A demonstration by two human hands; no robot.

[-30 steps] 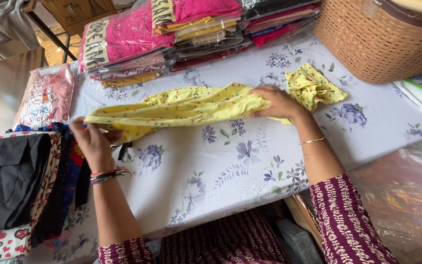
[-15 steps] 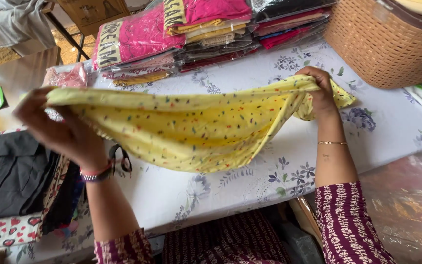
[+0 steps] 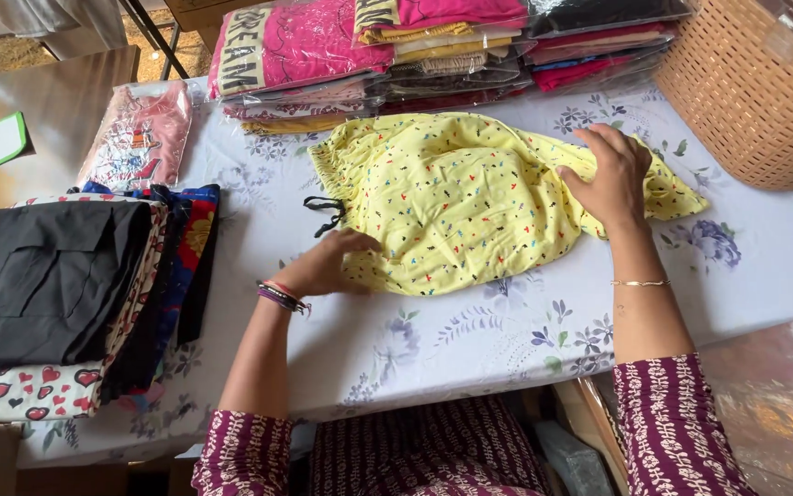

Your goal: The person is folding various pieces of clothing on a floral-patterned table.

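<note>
The yellow cotton garment with small coloured specks [image 3: 470, 197], held stretched in the air half a second ago, now lies spread on the floral white tablecloth [image 3: 470, 358] at mid-frame, so it is down flat. The left hand [image 3: 332, 262] presses its lower left edge with fingers flat; the right hand [image 3: 610, 174] rests spread on its right end. At upper right stands a woven tan basket [image 3: 755, 92]; its contents are hidden. Clear plastic packets of folded clothes [image 3: 433, 46] line the top.

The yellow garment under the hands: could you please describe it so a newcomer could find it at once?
On the floral-print table, in front of the row of bagged clothes, lies the yellow garment. Unlike its wrapped neighbours it is loose, speckled with tiny coloured marks, and has a gathered waistband.
</note>
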